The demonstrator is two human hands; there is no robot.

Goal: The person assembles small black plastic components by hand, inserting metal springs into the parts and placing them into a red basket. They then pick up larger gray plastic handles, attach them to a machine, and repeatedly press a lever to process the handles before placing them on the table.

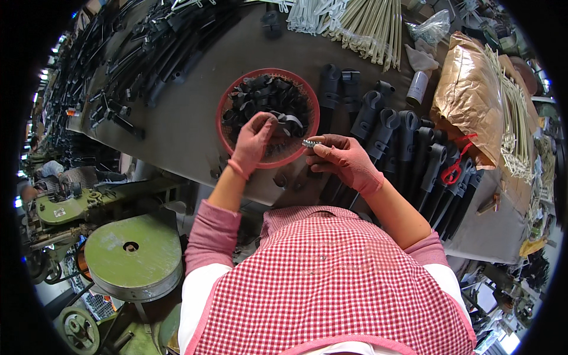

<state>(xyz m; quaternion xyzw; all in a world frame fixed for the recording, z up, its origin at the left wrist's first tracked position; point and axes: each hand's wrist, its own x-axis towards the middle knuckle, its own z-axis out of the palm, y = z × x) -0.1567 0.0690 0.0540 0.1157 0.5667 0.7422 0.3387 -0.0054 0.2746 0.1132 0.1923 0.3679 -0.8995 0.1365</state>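
Observation:
My right hand [349,163], in a pink glove with dark fingertips, pinches a small metal coil spring [311,143] just off the basket's right rim. Over the red round basket [225,137], my left hand [254,142] is closed, fingertips pressed together. A dark curved plastic piece [290,122] shows at those fingertips and seems held by them, though the grip is partly hidden. Many similar black curved pieces [266,92] fill the basket, and small springs appear to lie near its lower inside edge.
Black tubular parts with hooked ends [378,127] lie in a row on the right. More black parts [160,59] are heaped at the far left. A brown paper-and-plastic sack [467,100], a spray can [418,89], red-handled scissors [452,173] and pale rods [373,32] surround them. A green machine [133,248] stands left.

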